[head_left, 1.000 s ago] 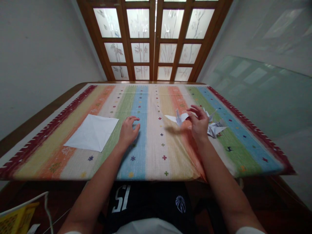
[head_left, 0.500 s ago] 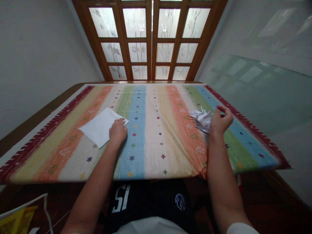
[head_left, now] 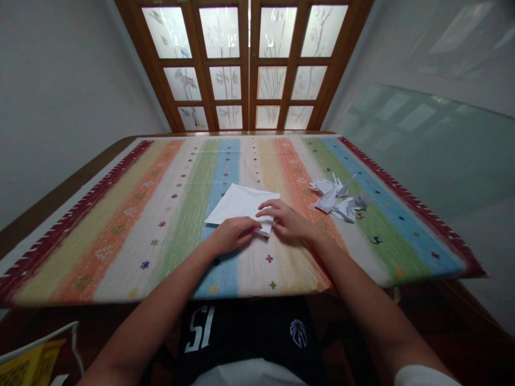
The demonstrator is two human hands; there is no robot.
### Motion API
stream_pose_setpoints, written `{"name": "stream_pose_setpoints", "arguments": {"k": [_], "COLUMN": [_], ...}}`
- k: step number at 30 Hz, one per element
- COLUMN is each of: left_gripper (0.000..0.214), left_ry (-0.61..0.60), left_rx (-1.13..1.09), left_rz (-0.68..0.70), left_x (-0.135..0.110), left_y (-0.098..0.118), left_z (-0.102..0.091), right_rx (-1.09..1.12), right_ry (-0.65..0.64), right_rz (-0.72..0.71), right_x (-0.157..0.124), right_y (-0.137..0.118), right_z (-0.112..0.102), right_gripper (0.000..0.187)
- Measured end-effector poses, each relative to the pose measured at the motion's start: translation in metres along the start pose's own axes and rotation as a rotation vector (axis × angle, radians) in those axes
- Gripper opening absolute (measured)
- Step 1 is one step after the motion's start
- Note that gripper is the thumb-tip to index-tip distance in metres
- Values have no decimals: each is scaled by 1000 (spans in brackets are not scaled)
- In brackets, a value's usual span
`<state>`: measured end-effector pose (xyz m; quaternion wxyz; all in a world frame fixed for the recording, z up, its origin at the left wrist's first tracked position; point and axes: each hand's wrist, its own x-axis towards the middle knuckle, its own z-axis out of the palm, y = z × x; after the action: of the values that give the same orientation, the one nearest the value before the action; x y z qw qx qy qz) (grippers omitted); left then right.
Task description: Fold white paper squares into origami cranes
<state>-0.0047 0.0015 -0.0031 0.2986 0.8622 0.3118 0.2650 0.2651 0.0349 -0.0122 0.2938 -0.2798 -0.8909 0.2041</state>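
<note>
1. Left hand (head_left: 232, 235), lower centre of the frame: open and palm down, fingers extended, fingertips resting on the near corner of a folded white paper (head_left: 240, 206). It is not clearly gripping.
2. Right hand (head_left: 286, 221), just to the right: open, fingers lightly curved and lying across the paper's right edge, its fingertips close to those of the left hand.
3. The paper lies flat at centre frame on a striped tablecloth (head_left: 120, 257), across the blue and pale stripes, with both hands at its near side.
4. Right of the hands, well clear of them, a small heap of white origami cranes (head_left: 337, 197) sits on the orange, green and blue stripes.
5. Frosted glass doors (head_left: 249, 67) with a bamboo pattern stand at top centre, beyond the table.
6. Black shorts (head_left: 249, 332) with white lettering fill the bottom centre, below the table edge; a yellow object (head_left: 32, 362) shows at lower left.
</note>
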Motion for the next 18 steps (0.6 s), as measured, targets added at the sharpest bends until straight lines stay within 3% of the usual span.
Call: {"name": "stream_pose_setpoints", "arguments": {"k": [3, 7, 10, 11, 15, 18], "left_gripper": [28, 36, 80, 85, 74, 62], "left_ry": [105, 169, 148, 156, 225, 386], "left_rx": [-43, -78, -18, 3, -47, -146], "left_rz": [-34, -94, -127, -164, -278, -367], "left_x": [-2, -3, -5, -6, -8, -5], "left_y": [5, 8, 4, 1, -18, -28], "left_z": [-2, -9, -23, -28, -46, -46], "right_rx": [17, 148, 221, 229, 273, 318], "right_ry": [-40, 9, 114, 152, 294, 346], "right_rz": [24, 139, 249, 286, 410, 477], "right_x": [1, 4, 3, 2, -7, -10], "right_y": [0, 1, 4, 5, 16, 25], "right_z": [4, 1, -3, -5, -15, -20], "right_gripper": [61, 29, 17, 16, 14, 25]}}
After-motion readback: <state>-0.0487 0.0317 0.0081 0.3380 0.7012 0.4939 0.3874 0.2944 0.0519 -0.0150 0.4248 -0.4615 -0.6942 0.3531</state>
